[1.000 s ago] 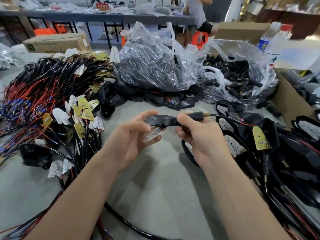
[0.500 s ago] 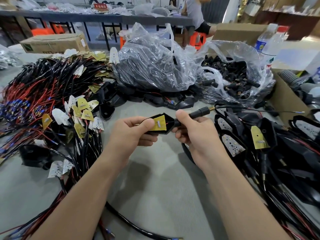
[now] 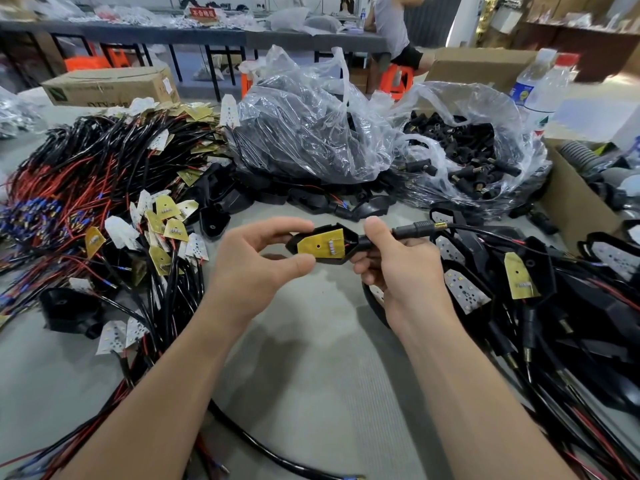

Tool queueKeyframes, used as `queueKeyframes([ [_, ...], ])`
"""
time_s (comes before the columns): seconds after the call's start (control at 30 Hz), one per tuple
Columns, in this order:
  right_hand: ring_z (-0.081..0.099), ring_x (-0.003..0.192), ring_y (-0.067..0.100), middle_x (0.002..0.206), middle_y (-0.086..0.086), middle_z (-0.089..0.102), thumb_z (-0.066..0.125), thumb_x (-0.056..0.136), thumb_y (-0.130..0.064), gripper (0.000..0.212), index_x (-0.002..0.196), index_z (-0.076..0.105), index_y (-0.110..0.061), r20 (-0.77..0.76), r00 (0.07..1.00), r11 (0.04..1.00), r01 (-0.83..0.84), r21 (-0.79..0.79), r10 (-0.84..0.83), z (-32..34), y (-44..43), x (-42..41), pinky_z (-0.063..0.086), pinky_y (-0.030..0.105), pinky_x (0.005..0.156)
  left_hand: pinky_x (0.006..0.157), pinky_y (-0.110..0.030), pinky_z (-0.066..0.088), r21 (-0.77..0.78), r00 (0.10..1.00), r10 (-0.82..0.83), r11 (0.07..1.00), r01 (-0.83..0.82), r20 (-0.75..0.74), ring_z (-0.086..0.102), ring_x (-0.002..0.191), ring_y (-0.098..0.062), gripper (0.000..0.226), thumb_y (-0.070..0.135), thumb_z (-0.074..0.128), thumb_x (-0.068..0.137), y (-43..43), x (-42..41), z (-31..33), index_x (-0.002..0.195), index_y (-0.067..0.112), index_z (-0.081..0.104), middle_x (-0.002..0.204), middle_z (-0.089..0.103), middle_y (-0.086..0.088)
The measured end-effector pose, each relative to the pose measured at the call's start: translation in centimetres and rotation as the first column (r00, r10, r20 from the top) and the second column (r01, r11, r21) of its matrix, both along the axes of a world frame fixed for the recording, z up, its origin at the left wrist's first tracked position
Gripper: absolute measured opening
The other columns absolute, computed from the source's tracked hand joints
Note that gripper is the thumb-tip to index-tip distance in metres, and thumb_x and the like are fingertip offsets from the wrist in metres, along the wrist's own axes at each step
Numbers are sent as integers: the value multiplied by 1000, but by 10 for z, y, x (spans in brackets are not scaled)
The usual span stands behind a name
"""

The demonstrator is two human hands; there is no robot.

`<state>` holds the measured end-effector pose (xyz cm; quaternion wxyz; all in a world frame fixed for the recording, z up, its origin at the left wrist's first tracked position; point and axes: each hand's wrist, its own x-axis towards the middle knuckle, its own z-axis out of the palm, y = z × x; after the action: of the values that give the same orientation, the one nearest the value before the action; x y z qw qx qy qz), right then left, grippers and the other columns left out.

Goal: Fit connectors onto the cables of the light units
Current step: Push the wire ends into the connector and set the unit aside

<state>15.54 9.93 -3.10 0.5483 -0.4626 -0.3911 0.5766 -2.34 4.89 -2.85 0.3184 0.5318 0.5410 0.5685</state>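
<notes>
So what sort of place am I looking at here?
Probably a small light-assembly workshop: a heap of wired LED boards, a clear bag of black connectors, and a half-built light unit held over a worktable.

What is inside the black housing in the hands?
A yellow board with a hole and a few small white parts fills the black housing. Anything beneath the board is hidden.
</notes>
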Motion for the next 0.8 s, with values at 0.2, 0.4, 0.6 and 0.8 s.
queueKeyframes([
  [0.2, 61, 45, 19, 63, 17, 70, 66, 98, -22, 30, 77, 67, -1, -18, 999, 998, 48, -36, -49, -3, 1, -4, 40, 23, 39, 87, -53, 60, -19, 999, 37, 999, -38, -26, 74, 85, -29, 38, 9, 88, 72, -1, 4, -1, 99, 34, 82, 99, 79, 10],
  [0.4, 63, 45, 17, 62, 12, 71, 68, 98, -21, 25, 82, 67, -1, -2, 999, 997, 54, -59, -54, -4, 0, -6, 44, 21, 40, 85, -37, 62, -3, 993, 104, 995, -104, -48, 74, 91, -8, 32, -3, 83, 76, 2, 6, -3, 79, 29, 82, 96, 79, 15],
  [0.6, 65, 51, 20, 78, 17, 72, 73, 93, -26, 28, 93, 66, 1, -178, 979, 978, -133, -163, 103, 4, -2, -6, 52, 22, 45, 86, -29, 61, 71, 990, 140, 987, -141, 17, 74, 91, -8, 33, -4, 79, 79, 4, 7, -7, 74, 28, 81, 103, 78, 13],
  [0.8, 68, 57, 18, 77, 15, 71, 73, 90, -5, 6, 91, 68, -1, -118, 979, 979, -181, -98, 169, 5, -6, -9, 58, 24, 55, 102, -35, 53, 176, 952, 301, 942, -286, -62, 71, 105, -2, 32, 6, 82, 81, 3, 6, -6, 78, 38, 79, 104, 76, 22],
])
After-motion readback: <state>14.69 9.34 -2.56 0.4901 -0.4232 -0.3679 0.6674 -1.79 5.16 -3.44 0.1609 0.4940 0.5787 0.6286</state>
